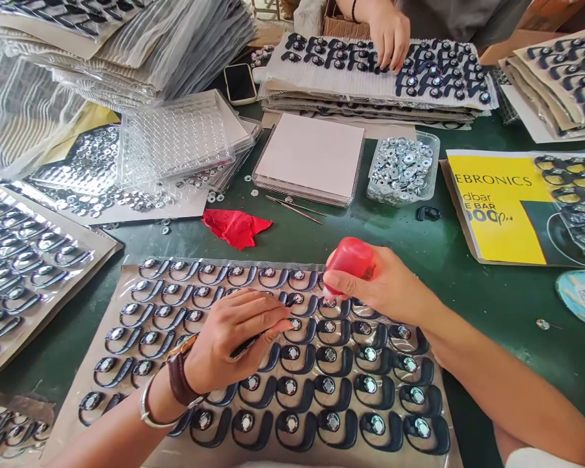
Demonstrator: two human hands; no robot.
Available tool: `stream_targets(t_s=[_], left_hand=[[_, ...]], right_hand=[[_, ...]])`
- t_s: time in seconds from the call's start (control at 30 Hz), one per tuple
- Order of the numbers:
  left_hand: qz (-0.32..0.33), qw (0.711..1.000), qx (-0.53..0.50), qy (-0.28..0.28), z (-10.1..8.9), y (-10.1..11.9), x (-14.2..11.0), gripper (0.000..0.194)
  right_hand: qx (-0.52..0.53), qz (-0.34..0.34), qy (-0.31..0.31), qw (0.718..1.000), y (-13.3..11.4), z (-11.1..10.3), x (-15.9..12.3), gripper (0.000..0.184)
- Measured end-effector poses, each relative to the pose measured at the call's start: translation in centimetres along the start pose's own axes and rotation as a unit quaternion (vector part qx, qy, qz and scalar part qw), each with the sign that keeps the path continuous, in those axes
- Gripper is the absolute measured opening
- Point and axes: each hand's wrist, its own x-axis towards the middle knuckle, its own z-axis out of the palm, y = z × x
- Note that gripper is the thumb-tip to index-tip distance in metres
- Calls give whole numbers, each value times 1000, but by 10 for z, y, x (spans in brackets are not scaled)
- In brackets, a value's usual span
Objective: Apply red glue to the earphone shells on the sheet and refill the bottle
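Observation:
My right hand [387,286] is wrapped round a red squeeze bottle [351,260], tipped nozzle down over the sheet of parts. Just left of it, my left hand [244,325] is closed on thin dark tweezers [246,344], mostly hidden by the fingers; their tip is near one part's round disc. Beneath both hands lies a brown, film-covered sheet [97,416] carrying rows of black hook-shaped pieces [292,429], each with a round silver-centred disc. Some rows are covered by my left hand and wrist.
Ahead lie a red cloth scrap [236,227], another pair of tweezers [295,209], a tub of metal washers [403,168] and a white-topped stack [309,156]. A co-worker's hand [390,36] touches a similar sheet stack [292,84]. A yellow printed box panel [497,227] lies right.

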Motion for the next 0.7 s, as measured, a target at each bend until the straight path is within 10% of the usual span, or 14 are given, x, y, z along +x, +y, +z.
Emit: stream_targets(t_s=[0.2, 0.7], left_hand=[[-8, 1000, 21, -2, 0, 4, 2, 21], [102, 974, 200, -33, -1, -11, 10, 23]], right_hand=[[55, 23, -53, 997, 4, -15, 9, 31], [11, -156, 181, 971, 32, 26, 40, 23]])
